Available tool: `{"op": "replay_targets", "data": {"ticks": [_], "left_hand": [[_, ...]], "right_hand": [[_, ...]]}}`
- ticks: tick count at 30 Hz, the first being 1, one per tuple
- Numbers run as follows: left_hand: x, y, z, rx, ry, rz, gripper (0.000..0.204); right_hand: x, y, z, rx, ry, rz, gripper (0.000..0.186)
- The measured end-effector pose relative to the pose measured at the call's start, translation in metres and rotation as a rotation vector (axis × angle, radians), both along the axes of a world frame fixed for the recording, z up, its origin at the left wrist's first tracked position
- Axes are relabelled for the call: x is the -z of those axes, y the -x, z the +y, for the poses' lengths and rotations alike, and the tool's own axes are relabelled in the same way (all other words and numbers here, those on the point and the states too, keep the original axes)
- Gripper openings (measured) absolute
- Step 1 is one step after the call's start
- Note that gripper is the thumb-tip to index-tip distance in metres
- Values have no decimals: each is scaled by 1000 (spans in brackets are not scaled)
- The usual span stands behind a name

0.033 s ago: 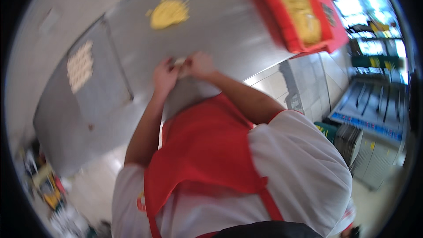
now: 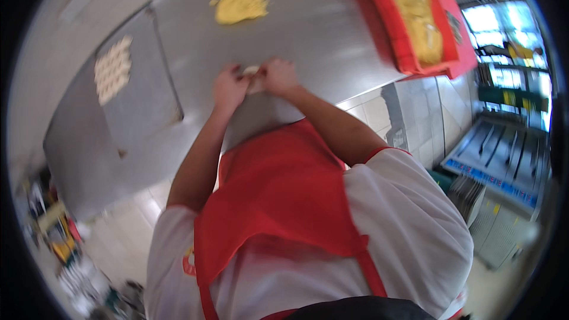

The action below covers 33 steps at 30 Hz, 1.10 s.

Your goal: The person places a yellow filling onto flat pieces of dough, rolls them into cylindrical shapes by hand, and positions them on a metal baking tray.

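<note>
At the near edge of the steel table (image 2: 308, 41), my left hand (image 2: 231, 88) and my right hand (image 2: 280, 76) hold a small pale piece of dough (image 2: 255, 85) between them. Both hands have their fingers closed in on it from either side, and they cover part of it. Beyond the hands lies a yellow, soft-looking mound (image 2: 242, 5), uneven at its edges. Off to the left, several small pale dough pieces (image 2: 114, 70) sit close together in rows on a flat grey sheet (image 2: 145, 92).
A red-lined box (image 2: 385, 12) with yellow contents stands at the table's right end, with another red surface beside it. Farther right is a metal unit (image 2: 498, 148) with dark bars. Mixed items (image 2: 59, 237) are piled on the floor at lower left.
The whole view has shifted a little, so the table and yellow mound appear higher and farther right. Both hands stay on the dough; slight finger movement is hard to make out.
</note>
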<state>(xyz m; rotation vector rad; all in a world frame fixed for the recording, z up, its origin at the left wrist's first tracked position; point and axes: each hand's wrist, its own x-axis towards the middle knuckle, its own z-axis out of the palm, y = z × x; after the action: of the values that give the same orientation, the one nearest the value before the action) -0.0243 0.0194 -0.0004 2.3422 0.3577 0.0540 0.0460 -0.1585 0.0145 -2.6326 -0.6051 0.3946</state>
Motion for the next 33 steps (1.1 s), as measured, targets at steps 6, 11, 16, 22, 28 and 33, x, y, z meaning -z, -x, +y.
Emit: {"op": "replay_targets", "data": {"ticks": [6,11,16,22,28,33], "left_hand": [[-36,-12,3,35,-78,102,49],[-1,-10,1,103,-317,-365,49],[-4,-1,17,321,-169,-31,40],[7,19,2,170,-375,-260,32],[5,21,1,166,-338,-329,39],[-16,29,13,279,-360,-73,44]], "right_hand": [[-9,-31,-15,28,-81,113,36],[2,-19,-12,-163,-195,-313,41],[1,-24,-30,-327,-177,-207,45],[22,-8,-26,-328,-162,-378,42],[22,-12,-27,-344,-260,-375,53],[-12,-7,-29,-395,-66,-75,56]]}}
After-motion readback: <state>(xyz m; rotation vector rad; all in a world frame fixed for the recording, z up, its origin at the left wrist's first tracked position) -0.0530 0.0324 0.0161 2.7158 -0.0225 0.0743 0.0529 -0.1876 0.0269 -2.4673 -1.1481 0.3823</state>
